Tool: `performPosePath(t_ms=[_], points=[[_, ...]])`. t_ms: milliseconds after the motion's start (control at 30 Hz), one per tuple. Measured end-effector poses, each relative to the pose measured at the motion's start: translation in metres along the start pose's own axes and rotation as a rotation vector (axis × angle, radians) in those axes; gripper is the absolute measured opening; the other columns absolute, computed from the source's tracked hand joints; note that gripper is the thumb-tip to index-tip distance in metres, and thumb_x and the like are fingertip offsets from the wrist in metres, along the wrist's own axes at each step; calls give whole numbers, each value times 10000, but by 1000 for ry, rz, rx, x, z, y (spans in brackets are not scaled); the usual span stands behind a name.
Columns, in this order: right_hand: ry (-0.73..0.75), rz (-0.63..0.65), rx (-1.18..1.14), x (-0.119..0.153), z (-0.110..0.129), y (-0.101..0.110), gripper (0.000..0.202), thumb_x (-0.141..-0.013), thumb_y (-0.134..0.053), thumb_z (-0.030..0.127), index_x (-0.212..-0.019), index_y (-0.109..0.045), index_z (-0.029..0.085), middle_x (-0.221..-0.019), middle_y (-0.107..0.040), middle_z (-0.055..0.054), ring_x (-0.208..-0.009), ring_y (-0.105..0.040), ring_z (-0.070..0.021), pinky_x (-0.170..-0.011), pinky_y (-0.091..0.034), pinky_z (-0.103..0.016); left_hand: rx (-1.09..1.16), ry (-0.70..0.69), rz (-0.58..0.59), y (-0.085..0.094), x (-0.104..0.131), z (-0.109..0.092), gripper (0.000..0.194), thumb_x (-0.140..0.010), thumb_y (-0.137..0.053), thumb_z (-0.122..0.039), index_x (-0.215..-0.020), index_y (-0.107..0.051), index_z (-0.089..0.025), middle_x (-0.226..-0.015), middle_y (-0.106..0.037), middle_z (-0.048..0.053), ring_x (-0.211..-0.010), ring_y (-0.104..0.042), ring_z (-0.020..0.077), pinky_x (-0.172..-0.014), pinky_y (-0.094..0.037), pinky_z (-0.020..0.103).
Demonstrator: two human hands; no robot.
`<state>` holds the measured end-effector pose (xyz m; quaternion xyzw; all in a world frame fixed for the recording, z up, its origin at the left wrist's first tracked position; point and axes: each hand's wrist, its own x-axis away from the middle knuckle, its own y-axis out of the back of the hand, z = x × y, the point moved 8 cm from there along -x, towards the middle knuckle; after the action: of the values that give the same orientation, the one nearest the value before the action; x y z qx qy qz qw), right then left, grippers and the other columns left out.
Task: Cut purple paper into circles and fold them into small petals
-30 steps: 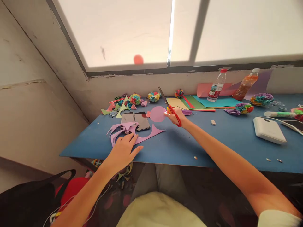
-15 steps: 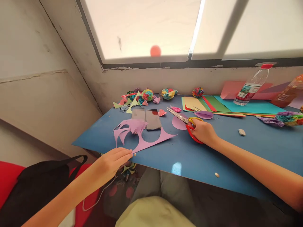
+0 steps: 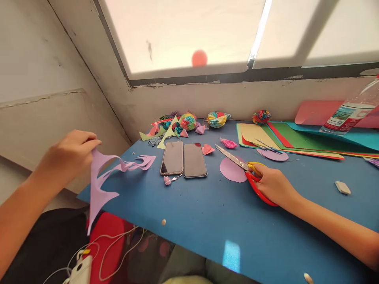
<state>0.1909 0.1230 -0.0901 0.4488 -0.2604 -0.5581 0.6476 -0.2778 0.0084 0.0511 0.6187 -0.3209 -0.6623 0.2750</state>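
Observation:
My left hand [image 3: 72, 152] pinches a purple paper scrap [image 3: 96, 183] with curved cut-outs, which hangs past the table's left front edge. Its thin strips trail over the blue tabletop. My right hand [image 3: 271, 183] grips red-and-yellow-handled scissors [image 3: 259, 185], their blades closed and pointing up and left. Partly under the blades lies a purple paper circle [image 3: 232, 170]. Another purple circle [image 3: 274, 154] rests farther right, with a small pair of scissors or similar tool on it. Two phones [image 3: 172, 157] lie side by side between my hands, a pink charm below them.
Folded paper balls [image 3: 217, 119] and paper scraps lie along the wall. Stacked coloured sheets [image 3: 310, 138] and a water bottle [image 3: 345, 116] are at the right back. An eraser-like white block [image 3: 342, 187] sits at right. Cables and a white device [image 3: 81, 272] are below left.
My left hand has lifted the purple scrap off the table and carried it left, uncovering the phones. My right hand still holds the scissors. The view has shifted.

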Motion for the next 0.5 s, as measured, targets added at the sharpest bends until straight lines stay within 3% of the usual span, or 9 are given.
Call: performPosePath(t_ms=[67, 133, 233, 300, 367, 433, 500], points=[[-23, 7, -19, 0, -1, 0, 203, -712, -477, 277, -863, -597, 211, -849, -692, -69, -625, -606, -194, -542, -409, -270, -136, 31, -22, -10, -23, 17, 234, -712, -371, -135, -702, -603, -156, -882, -592, 39, -1047, -543, 266, -839, -440, 404], [-39, 8, -15, 1, -2, 0, 167, -702, -476, 286, -815, -577, 216, -774, -680, -60, -577, -575, -186, -523, -397, -271, -92, 32, -23, -19, -45, 19, 235, -705, -395, -127, -711, -626, -172, -902, -613, 65, -1077, -527, 258, -849, -421, 371], [-23, 2, -20, 0, -2, 0, 108, -710, -474, 311, -728, -533, 223, -623, -613, -27, -495, -494, -160, -489, -367, -265, -99, 3, -51, -25, -71, -4, 308, -713, -393, -100, -850, -654, -190, -1062, -616, 67, -1168, -469, 289, -907, -381, 430], [19, 0, -70, -1, -1, -1, 104, -718, -478, 315, -674, -491, 222, -611, -582, -15, -490, -457, -140, -491, -360, -258, -151, -126, -56, -30, -76, -46, 344, -698, -391, -74, -897, -651, -181, -1190, -585, 83, -1175, -463, 322, -944, -347, 489], [79, 25, -174, 1, 2, -2, 137, -733, -495, 316, -647, -458, 215, -650, -568, -9, -523, -444, -123, -518, -373, -251, -132, -250, -53, -34, -68, -99, 326, -698, -400, -67, -864, -657, -181, -1083, -646, 98, -1043, -549, 298, -881, -392, 463], [113, 64, -303, 6, 7, -4, 189, -753, -521, 336, -640, -440, 208, -648, -523, 7, -543, -417, -109, -525, -373, -240, 108, -339, 104, -46, -47, -157, 294, -758, -416, -117, -901, -658, -203, -930, -690, 57, -911, -605, 241, -794, -443, 386], [74, 72, -413, 13, 13, -3, 247, -773, -541, 388, -642, -439, 203, -596, -442, 30, -527, -369, -100, -492, -343, -230, 495, -264, 477, -72, -20, -207, 281, -839, -384, -220, -945, -642, -190, -853, -682, 52, -766, -613, 182, -681, -465, 309]])
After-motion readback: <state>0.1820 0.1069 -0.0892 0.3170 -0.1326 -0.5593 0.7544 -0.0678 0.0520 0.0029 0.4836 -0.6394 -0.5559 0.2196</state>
